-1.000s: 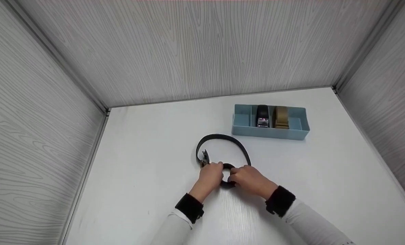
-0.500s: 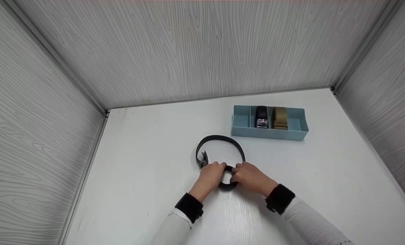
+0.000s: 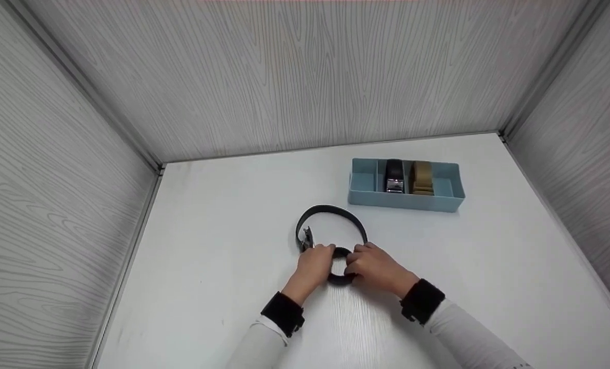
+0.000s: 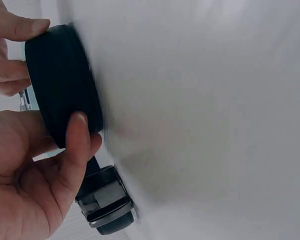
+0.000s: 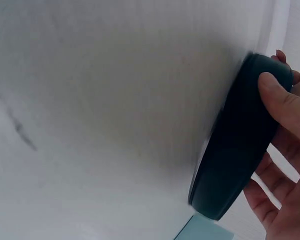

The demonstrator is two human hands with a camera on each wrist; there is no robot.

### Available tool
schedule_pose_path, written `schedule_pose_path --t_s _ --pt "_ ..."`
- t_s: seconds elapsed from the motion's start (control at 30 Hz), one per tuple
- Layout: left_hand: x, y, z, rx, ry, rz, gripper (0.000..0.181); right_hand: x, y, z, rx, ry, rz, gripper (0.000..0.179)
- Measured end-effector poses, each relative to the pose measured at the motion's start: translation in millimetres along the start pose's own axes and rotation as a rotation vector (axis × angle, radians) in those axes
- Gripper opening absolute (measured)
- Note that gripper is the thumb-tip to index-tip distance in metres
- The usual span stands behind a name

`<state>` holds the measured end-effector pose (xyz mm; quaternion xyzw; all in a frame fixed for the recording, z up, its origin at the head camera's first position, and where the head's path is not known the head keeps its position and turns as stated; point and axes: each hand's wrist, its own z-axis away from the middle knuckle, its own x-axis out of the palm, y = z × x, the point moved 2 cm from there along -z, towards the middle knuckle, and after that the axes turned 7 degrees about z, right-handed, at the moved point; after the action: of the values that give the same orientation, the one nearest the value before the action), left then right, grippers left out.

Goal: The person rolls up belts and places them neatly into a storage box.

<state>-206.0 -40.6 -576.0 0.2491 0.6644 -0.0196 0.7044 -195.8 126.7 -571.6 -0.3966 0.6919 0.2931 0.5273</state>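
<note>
A black belt point(image 3: 329, 208) stands on its edge on the white table, partly rolled into a small coil with the rest in a wider loop behind. My left hand point(image 3: 314, 266) pinches the coil's left side, thumb on the outside in the left wrist view. Opposite it, my right hand point(image 3: 377, 267) grips the coil's right side, its thumb pressed flat on the black strap point(image 5: 240, 135) in the right wrist view. The metal buckle point(image 4: 107, 197) sits at the belt's other end, just beyond my left fingers.
A blue divided box point(image 3: 406, 201) stands at the back right. Inside it are a rolled black belt point(image 3: 394, 174) with a shiny buckle and a rolled tan belt point(image 3: 422, 177). Grey wood-grain walls point(image 3: 284, 77) border the white table point(image 3: 223, 230).
The belt's wide loop has drawn in on its right side and become narrower. Both hands stay on the coil, with small shifts of the fingers. The box stays in place.
</note>
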Motion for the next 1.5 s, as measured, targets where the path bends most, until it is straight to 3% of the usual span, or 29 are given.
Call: schedule_pose_path --t_s 0.37,0.6,0.73,0.97,1.23,1.3,1.5 --pt "-2.1 -5.8 3.7 0.065 0.007 -0.037 0.012 0.4 -2.3 -0.3 -0.061 0.078 -0.008 0.017" --pt "-1.9 -8.1 5.4 -0.061 0.023 0.089 0.006 0.1 -4.1 -4.8 -0.002 0.075 0.014 0.017" --pt "-3.6 -6.0 4.7 -0.086 0.015 0.133 0.001 1.4 -2.1 -4.1 -0.005 0.074 0.023 0.017" --pt "-2.9 -5.8 -1.9 0.008 0.036 0.036 0.011 2.4 3.4 -0.3 -0.042 0.070 -0.041 0.021" --pt "-3.1 -7.6 -10.5 0.098 0.019 0.019 0.009 4.6 -3.9 -2.5 -0.122 0.086 -0.018 0.014" --pt "-3.9 -9.4 -10.9 0.083 0.022 0.027 0.004 5.2 -6.3 -3.0 -0.114 0.094 0.006 0.013" --pt "-3.1 -12.9 -6.8 0.002 0.026 0.129 0.014 5.7 -7.2 -4.3 -0.041 0.111 0.045 0.014"
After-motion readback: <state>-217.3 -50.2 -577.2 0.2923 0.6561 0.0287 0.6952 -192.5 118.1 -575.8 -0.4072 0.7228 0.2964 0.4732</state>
